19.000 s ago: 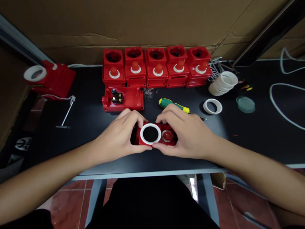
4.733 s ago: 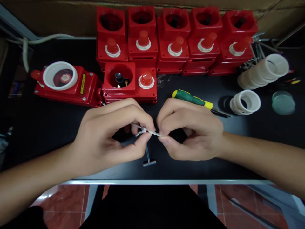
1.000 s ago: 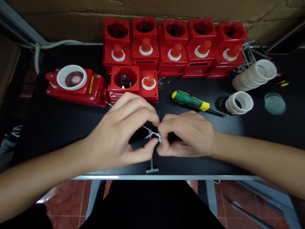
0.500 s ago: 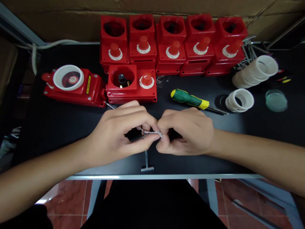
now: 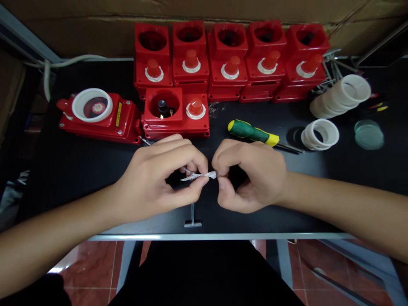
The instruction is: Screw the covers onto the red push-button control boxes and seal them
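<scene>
Near the front of the black table, my left hand (image 5: 165, 174) is closed, with thumb and forefinger pinching a thin, twisted silvery-white strand (image 5: 210, 174). One loose tail of it points left beneath the curled fingers. My right hand (image 5: 251, 174) is closed as well, its thumb and forefinger meeting at the strand's right end. Below the left hand, a small T-shaped metal hammer (image 5: 193, 223) lies close to the table edge, its upper shaft hidden by that hand. Another bit of silvery strand (image 5: 145, 140) shows beside the red box (image 5: 105, 131) with a white ring on it.
Several red boxes (image 5: 229, 83) with red lamps stand along the back, and one more red box (image 5: 177, 125) sits in front of them. A green-yellow screwdriver (image 5: 253, 132), stacked white rings (image 5: 341, 100), a short ring stack (image 5: 320, 134) and clear discs (image 5: 369, 135) lie to the right.
My right thumb and forefinger have shifted slightly right, showing more of the strand's end between the hands. A loose tail now shows at left. The hammer sits slightly further left.
</scene>
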A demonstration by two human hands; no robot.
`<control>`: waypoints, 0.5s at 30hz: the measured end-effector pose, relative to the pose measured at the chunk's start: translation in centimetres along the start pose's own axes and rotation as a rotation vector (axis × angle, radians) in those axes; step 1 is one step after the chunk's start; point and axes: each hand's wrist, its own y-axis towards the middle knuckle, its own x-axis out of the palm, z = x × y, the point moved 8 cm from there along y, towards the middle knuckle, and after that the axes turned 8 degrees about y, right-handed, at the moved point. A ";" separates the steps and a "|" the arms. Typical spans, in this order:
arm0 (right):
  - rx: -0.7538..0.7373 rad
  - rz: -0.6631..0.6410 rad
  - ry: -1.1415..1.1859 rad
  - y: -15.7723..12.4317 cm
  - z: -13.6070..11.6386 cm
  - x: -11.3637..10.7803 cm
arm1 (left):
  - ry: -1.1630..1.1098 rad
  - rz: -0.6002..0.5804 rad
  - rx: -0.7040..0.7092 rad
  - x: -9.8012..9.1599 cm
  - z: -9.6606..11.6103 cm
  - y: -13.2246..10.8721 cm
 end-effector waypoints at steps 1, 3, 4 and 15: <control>-0.006 0.009 0.024 0.0 0.0 -0.1 | 0.006 0.000 -0.001 0.0 0.0 0.0; -0.027 0.010 0.008 0.1 -0.1 -0.3 | 0.016 0.004 -0.003 -0.2 0.0 0.0; -0.036 0.000 -0.025 0.1 -0.2 -0.3 | 0.019 0.006 -0.004 -0.2 0.1 0.0; -0.084 -0.025 -0.164 0.1 -0.8 -0.3 | 0.024 0.006 -0.014 -0.2 -0.1 -0.2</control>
